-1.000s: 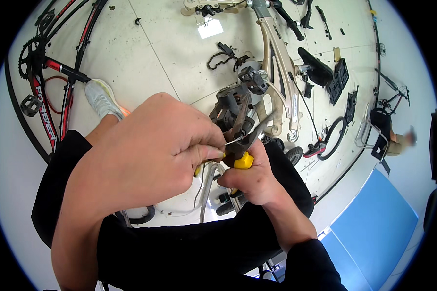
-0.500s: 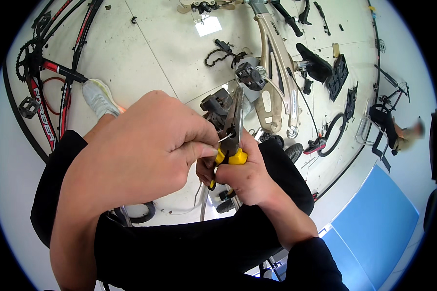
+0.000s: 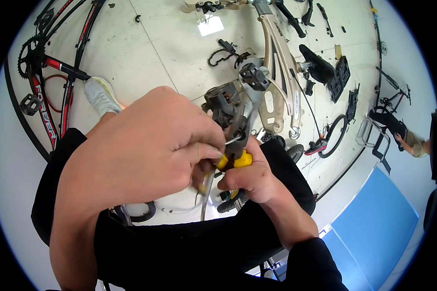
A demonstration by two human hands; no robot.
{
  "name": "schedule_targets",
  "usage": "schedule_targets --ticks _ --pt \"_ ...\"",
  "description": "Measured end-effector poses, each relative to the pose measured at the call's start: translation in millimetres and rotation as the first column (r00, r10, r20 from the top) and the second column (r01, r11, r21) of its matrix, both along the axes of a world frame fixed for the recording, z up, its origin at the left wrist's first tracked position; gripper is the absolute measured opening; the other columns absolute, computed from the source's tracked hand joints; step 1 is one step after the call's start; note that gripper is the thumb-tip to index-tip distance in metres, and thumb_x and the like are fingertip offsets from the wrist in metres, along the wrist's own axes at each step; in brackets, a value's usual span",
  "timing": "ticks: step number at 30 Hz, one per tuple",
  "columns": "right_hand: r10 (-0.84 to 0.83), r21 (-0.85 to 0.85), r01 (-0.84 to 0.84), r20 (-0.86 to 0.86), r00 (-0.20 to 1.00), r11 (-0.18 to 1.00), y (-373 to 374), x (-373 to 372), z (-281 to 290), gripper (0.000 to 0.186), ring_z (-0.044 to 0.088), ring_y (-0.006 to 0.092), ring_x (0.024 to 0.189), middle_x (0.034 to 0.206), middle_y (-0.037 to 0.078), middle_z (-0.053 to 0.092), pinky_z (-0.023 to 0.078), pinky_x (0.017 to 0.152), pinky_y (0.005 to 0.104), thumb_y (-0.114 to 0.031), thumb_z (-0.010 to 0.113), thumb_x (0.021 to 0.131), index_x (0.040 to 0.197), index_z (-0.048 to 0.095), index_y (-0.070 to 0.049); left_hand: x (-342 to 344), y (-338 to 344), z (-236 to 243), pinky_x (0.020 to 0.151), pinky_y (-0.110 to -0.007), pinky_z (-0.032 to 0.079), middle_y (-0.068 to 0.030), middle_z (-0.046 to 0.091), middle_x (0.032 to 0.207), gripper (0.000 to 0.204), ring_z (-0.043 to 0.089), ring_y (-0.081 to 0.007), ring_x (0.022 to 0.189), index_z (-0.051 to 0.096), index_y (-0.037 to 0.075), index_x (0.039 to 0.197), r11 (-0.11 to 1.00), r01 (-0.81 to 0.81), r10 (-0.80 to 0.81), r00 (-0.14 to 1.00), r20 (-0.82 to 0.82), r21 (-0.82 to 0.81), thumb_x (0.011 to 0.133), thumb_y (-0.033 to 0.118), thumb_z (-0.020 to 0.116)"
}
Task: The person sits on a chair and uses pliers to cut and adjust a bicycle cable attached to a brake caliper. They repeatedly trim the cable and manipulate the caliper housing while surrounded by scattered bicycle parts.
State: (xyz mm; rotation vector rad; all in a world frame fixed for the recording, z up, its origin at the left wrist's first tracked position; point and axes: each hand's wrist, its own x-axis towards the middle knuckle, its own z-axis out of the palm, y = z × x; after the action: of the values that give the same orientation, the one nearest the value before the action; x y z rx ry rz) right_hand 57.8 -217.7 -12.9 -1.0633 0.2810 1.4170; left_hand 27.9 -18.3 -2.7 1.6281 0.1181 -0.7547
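My right hand [image 3: 257,174] is closed around a pair of pliers [image 3: 238,135] with yellow handles, jaws pointing up and away from me. Motion blurs the jaws and the fingers on the far handle. Just left of it, my left hand [image 3: 131,150] is closed in a pinch on a thin pale wire [image 3: 232,141]. The wire's end meets the pliers near their pivot. Most of its length is hidden by my left hand. Close beyond the jaws is a black bicycle pedal [image 3: 254,76], with a dark mechanical part [image 3: 222,101] beside it.
A beige bicycle frame [image 3: 280,63] lies ahead on the right. On the left stands a black and red bicycle frame [image 3: 46,109]. A black saddle [image 3: 317,65] and black pedals or plates [image 3: 339,80] lie on the floor. Another person [image 3: 412,143] is at far right, near a blue panel [image 3: 374,213].
The pliers' jaws have blurred and the far handle has swung left, with my right fingers moving outward. My left hand keeps its pinch. The other person has shifted at far right.
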Motion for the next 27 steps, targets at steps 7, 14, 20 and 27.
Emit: schedule_targets --ticks 7,14,20,27 --pt "0.072 -0.313 -0.026 0.137 0.988 0.949 5 -3 3 0.025 0.052 0.0212 0.067 0.076 0.011 0.053 0.044 0.061 0.0323 0.010 0.047 0.065 0.090 0.046 0.003 0 0 0 0.049 -0.032 0.041 -0.0163 0.060 0.065 0.012 0.057 -0.0257 0.055 0.066 -0.007 0.081 0.999 0.017 -0.015 0.999 -0.036 0.047 0.070 -0.007 0.061" --pt "-0.028 -0.151 0.046 0.120 0.992 0.987 17 -1 -12 0.020 0.054 0.0221 0.063 0.066 0.010 0.051 0.047 0.060 0.0336 0.009 0.045 0.062 0.081 0.050 0.004 -2 -5 -4 0.050 -0.037 0.041 -0.0183 0.057 0.064 0.011 0.055 -0.0328 0.055 0.063 -0.009 0.077 0.955 0.054 -0.091 0.989 0.116 0.292 0.069 -0.007 0.055" --pt "0.098 -0.255 -0.069 0.102 0.990 0.965 26 1 -20 0.023 0.058 0.0240 0.068 0.075 0.014 0.056 0.049 0.063 0.0332 0.008 0.047 0.064 0.086 0.051 0.005 -19 -5 -16 0.057 -0.038 0.043 -0.0168 0.055 0.062 0.009 0.054 -0.0329 0.060 0.061 -0.007 0.069 0.907 -0.034 -0.114 0.940 0.322 0.420 0.063 -0.004 0.055" --pt "-0.011 -0.214 0.021 0.045 0.999 0.977 36 -4 -25 0.024 0.056 0.0247 0.066 0.070 0.014 0.051 0.048 0.063 0.0352 0.009 0.046 0.065 0.089 0.044 0.005 -28 -3 -26 0.064 -0.039 0.043 -0.0156 0.055 0.062 0.007 0.053 -0.0318 0.064 0.060 -0.005 0.065 0.930 -0.215 0.066 0.896 0.439 0.299 0.064 0.001 0.057"
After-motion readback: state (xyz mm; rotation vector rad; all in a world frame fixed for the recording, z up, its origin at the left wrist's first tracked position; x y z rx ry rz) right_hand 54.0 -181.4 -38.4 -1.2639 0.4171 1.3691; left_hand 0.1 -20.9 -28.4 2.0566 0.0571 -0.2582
